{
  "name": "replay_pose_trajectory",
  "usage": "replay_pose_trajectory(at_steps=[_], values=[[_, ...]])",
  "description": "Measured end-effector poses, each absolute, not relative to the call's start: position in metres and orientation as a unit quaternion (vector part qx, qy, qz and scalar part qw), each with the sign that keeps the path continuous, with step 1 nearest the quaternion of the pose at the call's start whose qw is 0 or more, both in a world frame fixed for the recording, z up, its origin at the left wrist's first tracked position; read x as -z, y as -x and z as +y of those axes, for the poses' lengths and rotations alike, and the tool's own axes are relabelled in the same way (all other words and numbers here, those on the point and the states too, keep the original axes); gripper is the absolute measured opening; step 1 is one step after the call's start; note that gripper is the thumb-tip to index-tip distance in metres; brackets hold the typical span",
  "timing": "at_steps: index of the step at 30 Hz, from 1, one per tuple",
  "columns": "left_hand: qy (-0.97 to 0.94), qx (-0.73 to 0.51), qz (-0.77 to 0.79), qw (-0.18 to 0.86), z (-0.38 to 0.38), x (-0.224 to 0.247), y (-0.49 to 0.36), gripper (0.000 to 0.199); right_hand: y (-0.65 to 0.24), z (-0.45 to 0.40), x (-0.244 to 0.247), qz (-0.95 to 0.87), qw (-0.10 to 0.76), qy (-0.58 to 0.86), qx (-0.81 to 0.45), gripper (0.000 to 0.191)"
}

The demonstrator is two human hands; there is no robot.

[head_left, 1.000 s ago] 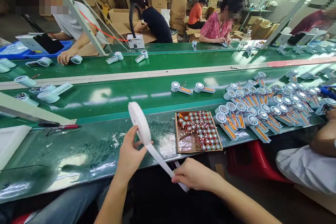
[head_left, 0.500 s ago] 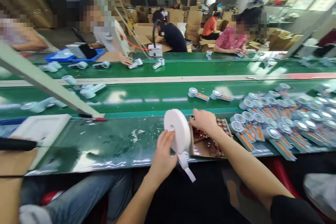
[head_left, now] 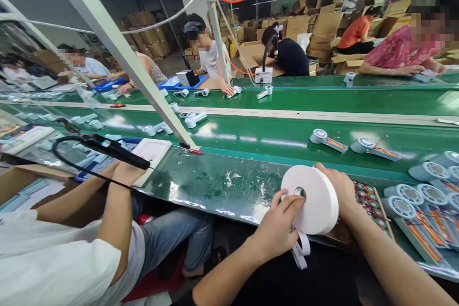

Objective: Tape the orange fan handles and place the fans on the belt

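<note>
Fingers of the left hand (head_left: 278, 227) curl around the near face of a white tape roll (head_left: 311, 199), one fingertip at its centre hole. Behind the roll, the right hand (head_left: 339, 189) grips its far edge. Both hands hold it just above the near edge of the green conveyor table (head_left: 222, 184), beside a cardboard tray of small parts (head_left: 369, 198). A loose tape end (head_left: 300, 251) dangles below.
</note>
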State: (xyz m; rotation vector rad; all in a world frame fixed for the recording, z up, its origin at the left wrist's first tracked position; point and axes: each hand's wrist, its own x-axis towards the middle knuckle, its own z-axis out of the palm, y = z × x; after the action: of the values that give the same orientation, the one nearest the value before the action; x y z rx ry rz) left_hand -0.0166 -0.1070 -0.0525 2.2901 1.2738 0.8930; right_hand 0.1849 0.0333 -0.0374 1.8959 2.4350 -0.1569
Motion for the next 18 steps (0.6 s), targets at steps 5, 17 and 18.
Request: replay_pose_trajectory(at_steps=[5,17,18], values=[[-0.795,-0.302,0.513,0.116,-0.096,0.055,0.035,0.074,-0.218,0.025,0.026,0.656,-0.404,-0.58,0.264,0.025],[-0.875,-0.204,0.433,-0.073,-0.062,0.039,0.053,0.072,-0.239,-0.009,-0.016,0.645,-0.418,-0.468,0.436,0.047],[-0.884,-0.192,0.418,-0.082,-0.057,0.035,0.052,0.07,-0.241,-0.007,-0.016,0.639,-0.402,-0.466,0.461,0.045]])
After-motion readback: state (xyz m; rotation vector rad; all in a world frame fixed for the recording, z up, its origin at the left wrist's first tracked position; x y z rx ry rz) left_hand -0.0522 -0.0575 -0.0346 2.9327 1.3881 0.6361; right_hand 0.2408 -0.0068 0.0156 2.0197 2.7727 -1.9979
